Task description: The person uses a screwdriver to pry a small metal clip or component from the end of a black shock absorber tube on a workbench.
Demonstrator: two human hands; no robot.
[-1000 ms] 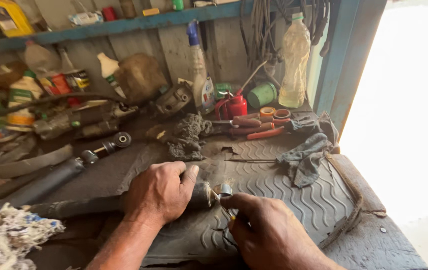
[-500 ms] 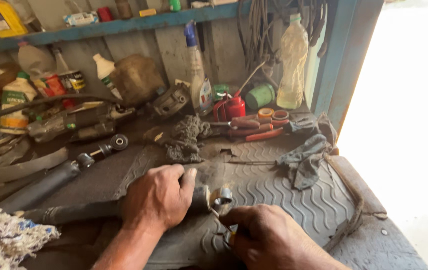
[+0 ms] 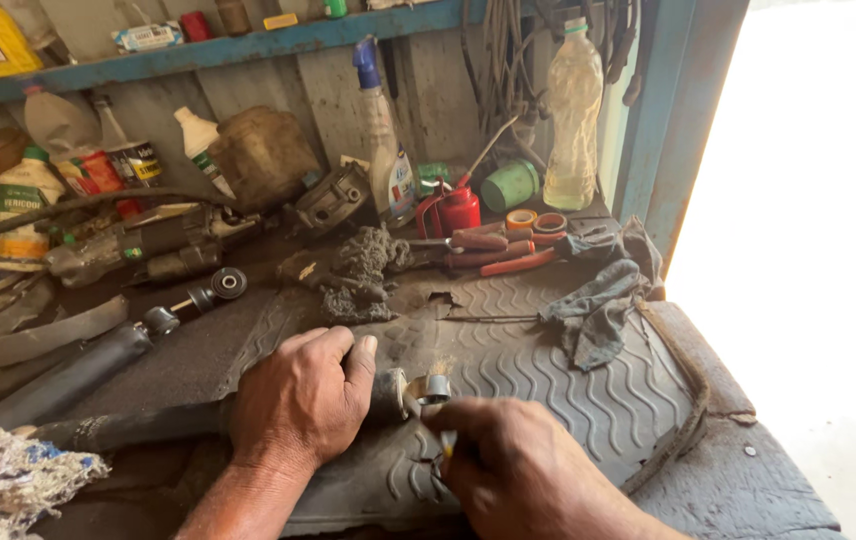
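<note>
Left hand (image 3: 300,400) gripping dark rod (image 3: 133,427); right hand (image 3: 523,470) closed on small tool (image 3: 446,445). Beyond hands, grey rag (image 3: 598,305), pliers (image 3: 508,252).

The left hand (image 3: 300,400) hides the shock absorber's (image 3: 128,428) middle; right hand (image 3: 518,470) is blurred.

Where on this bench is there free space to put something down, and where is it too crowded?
The ribbed rubber mat is bare between the right hand, the grey rag and the mat's right edge. A smaller dark patch lies between the left hand and the shock absorber. The back, with bottles, red oil can and pliers, is crowded.
</note>
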